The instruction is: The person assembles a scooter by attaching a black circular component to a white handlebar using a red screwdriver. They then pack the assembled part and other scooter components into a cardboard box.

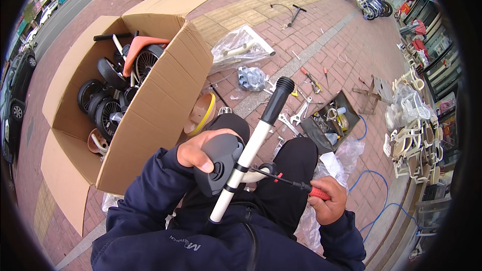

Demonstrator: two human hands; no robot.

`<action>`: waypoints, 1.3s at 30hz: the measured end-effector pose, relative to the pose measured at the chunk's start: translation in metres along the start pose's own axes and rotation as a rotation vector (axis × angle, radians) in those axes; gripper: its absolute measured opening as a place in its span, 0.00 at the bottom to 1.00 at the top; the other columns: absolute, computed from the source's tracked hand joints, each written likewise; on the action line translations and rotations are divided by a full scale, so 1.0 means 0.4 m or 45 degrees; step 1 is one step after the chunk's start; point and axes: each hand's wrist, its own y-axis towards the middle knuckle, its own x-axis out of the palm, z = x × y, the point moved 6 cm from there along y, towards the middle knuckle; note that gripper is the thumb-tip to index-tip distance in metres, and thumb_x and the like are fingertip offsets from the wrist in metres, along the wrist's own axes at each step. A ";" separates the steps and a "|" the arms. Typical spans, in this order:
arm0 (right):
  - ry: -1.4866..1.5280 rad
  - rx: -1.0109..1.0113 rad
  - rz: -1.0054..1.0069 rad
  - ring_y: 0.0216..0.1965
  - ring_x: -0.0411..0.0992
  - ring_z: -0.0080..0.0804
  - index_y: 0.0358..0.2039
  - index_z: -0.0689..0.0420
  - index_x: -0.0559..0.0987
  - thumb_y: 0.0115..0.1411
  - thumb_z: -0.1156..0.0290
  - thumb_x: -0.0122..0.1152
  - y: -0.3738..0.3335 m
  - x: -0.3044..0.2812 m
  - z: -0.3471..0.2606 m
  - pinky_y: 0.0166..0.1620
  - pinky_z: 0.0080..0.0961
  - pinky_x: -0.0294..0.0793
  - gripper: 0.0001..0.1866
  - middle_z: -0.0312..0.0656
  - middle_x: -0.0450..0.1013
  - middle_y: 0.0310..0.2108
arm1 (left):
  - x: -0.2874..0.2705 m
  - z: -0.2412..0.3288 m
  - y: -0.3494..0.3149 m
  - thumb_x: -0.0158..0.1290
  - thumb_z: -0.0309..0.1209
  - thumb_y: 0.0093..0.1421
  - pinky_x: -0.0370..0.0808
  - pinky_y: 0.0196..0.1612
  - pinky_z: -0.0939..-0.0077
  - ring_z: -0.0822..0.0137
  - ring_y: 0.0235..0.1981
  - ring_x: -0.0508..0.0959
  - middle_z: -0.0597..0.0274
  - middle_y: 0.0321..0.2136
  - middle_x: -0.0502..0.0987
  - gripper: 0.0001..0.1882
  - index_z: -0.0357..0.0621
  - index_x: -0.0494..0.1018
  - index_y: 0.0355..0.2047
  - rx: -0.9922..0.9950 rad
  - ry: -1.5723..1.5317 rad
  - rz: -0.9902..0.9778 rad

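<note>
Your left hand (201, 151), low in the middle of the frame, curls its fingers over the grey saddle (218, 163) clamped on the white tube (246, 158), which slants up to a black grip. Your right hand (329, 201), lower right, closes in a fist around the red-handled screwdriver (291, 183), whose shaft points left at the clamp. The tip is hard to make out, and the tube's lower end is hidden against your dark jacket.

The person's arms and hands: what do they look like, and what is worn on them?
Both arms wear long dark navy sleeves with ribbed cuffs at the wrists. The left hand and right hand are bare, without gloves; no rings or watch show.
</note>
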 end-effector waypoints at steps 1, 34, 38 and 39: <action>-0.017 -0.023 0.010 0.30 0.77 0.42 0.45 0.61 0.81 0.56 0.66 0.75 -0.001 -0.005 -0.012 0.35 0.30 0.76 0.20 0.49 0.77 0.33 | 0.001 -0.003 0.002 0.71 0.32 0.37 0.78 0.52 0.72 0.64 0.45 0.81 0.52 0.46 0.79 0.46 0.28 0.65 0.57 0.003 -0.019 -0.023; -0.777 -0.517 -0.341 0.20 0.69 0.39 0.48 0.59 0.82 0.51 0.62 0.77 0.041 -0.001 -0.111 0.23 0.30 0.69 0.25 0.41 0.69 0.24 | -0.032 -0.027 -0.008 0.66 0.31 0.39 0.75 0.53 0.74 0.67 0.46 0.80 0.56 0.46 0.79 0.41 0.32 0.68 0.56 -0.021 0.041 0.056; 0.348 0.774 -0.486 0.24 0.73 0.39 0.48 0.61 0.81 0.53 0.61 0.76 0.023 0.017 0.010 0.25 0.29 0.71 0.26 0.42 0.70 0.24 | -0.043 -0.029 -0.009 0.69 0.36 0.38 0.78 0.51 0.73 0.64 0.44 0.81 0.52 0.46 0.79 0.46 0.29 0.65 0.58 -0.012 0.106 0.090; 0.362 0.663 -0.410 0.26 0.74 0.38 0.50 0.61 0.80 0.52 0.61 0.77 0.029 0.013 -0.003 0.25 0.27 0.72 0.28 0.42 0.71 0.26 | -0.046 -0.028 -0.011 0.69 0.36 0.38 0.77 0.51 0.73 0.64 0.44 0.81 0.52 0.46 0.79 0.46 0.29 0.65 0.58 -0.014 0.110 0.102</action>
